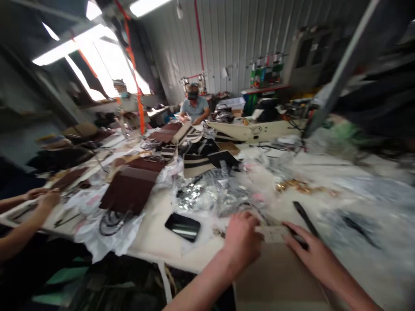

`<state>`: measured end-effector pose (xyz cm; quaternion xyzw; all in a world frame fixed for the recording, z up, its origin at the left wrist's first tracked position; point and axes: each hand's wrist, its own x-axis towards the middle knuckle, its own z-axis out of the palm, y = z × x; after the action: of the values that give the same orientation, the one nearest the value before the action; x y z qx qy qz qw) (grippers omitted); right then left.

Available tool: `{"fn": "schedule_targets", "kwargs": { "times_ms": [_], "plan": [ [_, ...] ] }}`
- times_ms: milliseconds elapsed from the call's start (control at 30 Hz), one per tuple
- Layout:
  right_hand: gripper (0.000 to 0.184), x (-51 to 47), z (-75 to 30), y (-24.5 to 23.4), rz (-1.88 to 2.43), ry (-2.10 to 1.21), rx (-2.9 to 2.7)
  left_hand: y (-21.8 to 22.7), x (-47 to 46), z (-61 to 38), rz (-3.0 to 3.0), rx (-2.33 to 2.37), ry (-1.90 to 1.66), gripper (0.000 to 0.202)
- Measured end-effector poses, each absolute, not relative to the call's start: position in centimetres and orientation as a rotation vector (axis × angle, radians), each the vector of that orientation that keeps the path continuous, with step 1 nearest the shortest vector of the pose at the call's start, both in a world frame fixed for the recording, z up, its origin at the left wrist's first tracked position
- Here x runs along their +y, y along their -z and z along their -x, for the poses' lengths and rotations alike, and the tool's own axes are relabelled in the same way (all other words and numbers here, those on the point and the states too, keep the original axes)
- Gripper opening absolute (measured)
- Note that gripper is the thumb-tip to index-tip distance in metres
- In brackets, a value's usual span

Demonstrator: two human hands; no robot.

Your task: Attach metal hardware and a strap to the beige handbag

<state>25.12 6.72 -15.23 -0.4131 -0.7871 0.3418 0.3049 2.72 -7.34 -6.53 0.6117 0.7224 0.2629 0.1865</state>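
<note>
fingers (249, 217) of the worker's left hand (243, 237) curl at the top of a tan panel (275, 274) by the tabletop (152, 231)'s near edge; the right hand (313, 252) spreads around a dark object (298, 239) beside it. i cannot tell whether either grips.

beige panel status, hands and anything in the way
Left hand at far left corner, right hand at far right corner, grips unclear. Beige panel between the arms. Phone apart on left, not blocking.
</note>
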Motion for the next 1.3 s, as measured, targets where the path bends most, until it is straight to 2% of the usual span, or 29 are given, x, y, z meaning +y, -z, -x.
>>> {"fn": "schedule_targets", "kwargs": {
  "times_ms": [133,367,767,1033,1300],
  "plan": [
    [0.055,6.2,-25.8,14.1,1.173,-1.100,-2.085,8.6,-12.7,-1.0,-1.535,2.029,-1.049,0.032],
    [0.047,4.8,-24.5,13.1,1.108,-1.126,-2.076,10.8,-15.8,1.4,-1.382,2.000,-1.122,0.053],
    [0.047,3.5,-23.5,13.4,1.066,-1.223,-2.009,11.6,-14.0,1.8,-1.298,1.945,-1.238,0.048],
    [0.046,3.4,-23.6,13.6,1.045,-1.239,-1.980,12.6,-14.8,4.0,-1.103,1.670,-1.320,0.052],
    [0.045,3.8,-24.0,15.1,0.979,-1.024,-1.970,13.2,-15.1,3.5,-0.973,1.635,-1.404,0.055]
  ]
}}
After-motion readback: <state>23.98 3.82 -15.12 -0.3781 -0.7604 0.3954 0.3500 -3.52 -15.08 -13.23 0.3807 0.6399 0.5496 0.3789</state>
